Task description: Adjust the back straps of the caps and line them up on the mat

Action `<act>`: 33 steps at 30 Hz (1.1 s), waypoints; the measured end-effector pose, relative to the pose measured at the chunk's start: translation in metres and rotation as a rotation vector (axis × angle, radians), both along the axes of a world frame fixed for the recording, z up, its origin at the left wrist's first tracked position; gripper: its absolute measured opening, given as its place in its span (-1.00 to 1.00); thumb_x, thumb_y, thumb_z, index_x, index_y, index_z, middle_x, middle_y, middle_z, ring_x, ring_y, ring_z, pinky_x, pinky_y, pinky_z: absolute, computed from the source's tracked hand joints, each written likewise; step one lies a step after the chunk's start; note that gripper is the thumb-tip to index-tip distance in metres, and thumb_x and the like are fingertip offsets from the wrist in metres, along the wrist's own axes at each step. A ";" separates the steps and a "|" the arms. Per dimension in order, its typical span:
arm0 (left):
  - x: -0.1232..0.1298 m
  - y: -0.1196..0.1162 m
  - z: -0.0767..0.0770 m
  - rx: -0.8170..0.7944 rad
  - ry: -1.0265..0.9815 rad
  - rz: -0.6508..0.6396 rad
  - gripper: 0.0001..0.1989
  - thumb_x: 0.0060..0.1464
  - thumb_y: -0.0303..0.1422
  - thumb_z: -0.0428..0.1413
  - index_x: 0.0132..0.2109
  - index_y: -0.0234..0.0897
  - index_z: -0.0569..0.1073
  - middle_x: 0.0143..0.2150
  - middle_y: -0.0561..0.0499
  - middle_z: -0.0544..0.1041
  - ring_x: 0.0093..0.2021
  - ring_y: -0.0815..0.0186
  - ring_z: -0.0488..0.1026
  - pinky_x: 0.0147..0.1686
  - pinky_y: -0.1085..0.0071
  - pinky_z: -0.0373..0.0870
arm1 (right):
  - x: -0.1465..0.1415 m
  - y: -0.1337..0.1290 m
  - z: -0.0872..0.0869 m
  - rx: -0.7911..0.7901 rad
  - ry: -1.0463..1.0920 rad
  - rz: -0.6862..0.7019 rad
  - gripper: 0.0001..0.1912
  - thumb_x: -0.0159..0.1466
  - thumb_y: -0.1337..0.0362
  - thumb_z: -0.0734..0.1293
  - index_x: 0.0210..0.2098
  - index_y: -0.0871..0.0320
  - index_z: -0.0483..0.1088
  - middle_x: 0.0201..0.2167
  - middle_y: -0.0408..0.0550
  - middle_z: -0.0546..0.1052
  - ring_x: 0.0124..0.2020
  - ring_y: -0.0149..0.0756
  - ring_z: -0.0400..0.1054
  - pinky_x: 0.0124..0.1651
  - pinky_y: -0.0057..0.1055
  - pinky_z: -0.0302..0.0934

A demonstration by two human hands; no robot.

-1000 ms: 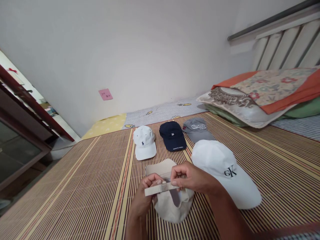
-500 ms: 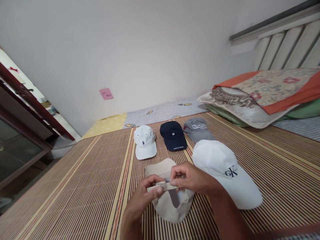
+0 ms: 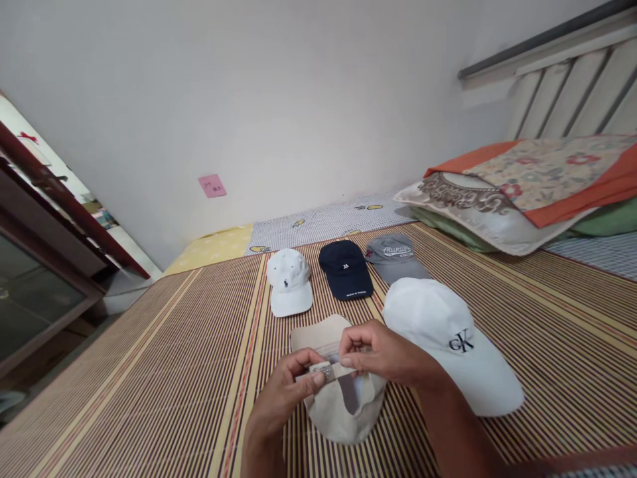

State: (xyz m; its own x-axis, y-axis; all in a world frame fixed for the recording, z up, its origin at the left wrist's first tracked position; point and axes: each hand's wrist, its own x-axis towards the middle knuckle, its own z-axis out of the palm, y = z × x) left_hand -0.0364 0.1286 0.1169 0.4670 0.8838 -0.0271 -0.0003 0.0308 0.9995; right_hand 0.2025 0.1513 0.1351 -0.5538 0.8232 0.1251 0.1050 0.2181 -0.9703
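Note:
A beige cap (image 3: 343, 415) lies on the striped mat with its opening up and its brim pointing away from me. My left hand (image 3: 291, 385) pinches the left part of the cap's back strap, where a small metal buckle (image 3: 328, 374) shows. On the strap's right part, my right hand (image 3: 373, 352) is closed with thumb and fingertips. Close to my right wrist rests a large white cap (image 3: 432, 318) with black letters. Farther back are a small white cap (image 3: 289, 282), a navy cap (image 3: 345, 269) and a grey cap (image 3: 397, 259).
The striped mat (image 3: 164, 372) covers the bed. Pillows (image 3: 478, 212) under a floral cloth (image 3: 552, 172) lie at the back right. A wall with a pink note (image 3: 212, 186) rises behind, and a dark cabinet (image 3: 40, 292) stands at the left.
The strap has tilted slightly between my hands, and more of the buckle shows beside my left fingertips. Both hands keep their hold.

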 end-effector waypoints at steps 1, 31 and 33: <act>0.000 0.000 -0.001 0.004 0.004 0.000 -0.63 0.08 -0.06 0.31 -0.29 -0.31 0.50 -0.44 0.09 0.33 -0.41 0.40 0.17 -0.38 0.47 0.08 | 0.000 0.000 0.000 -0.003 0.004 0.001 -0.85 0.21 0.21 0.43 -0.38 0.17 0.53 -0.50 -0.15 0.54 -0.46 -0.35 0.42 -0.39 -0.48 0.23; -0.019 0.006 -0.014 -0.024 -0.114 0.117 -0.63 0.13 -0.09 0.28 -0.35 -0.28 0.39 -0.48 0.13 0.30 -0.47 0.42 0.12 -0.44 0.48 0.06 | 0.021 0.014 -0.022 -0.102 0.061 0.058 -0.67 0.20 0.06 0.47 -0.21 0.21 0.53 -0.52 -0.22 0.39 -0.48 -0.43 0.19 -0.41 -0.48 0.01; -0.024 0.004 -0.012 -0.015 -0.088 0.123 -0.62 0.12 -0.07 0.28 -0.36 -0.29 0.40 -0.48 0.13 0.30 -0.47 0.42 0.13 -0.44 0.47 0.06 | 0.020 0.014 -0.023 -0.134 0.108 0.062 -0.67 0.18 0.07 0.48 -0.22 0.20 0.51 -0.51 -0.22 0.40 -0.48 -0.43 0.20 -0.40 -0.48 0.02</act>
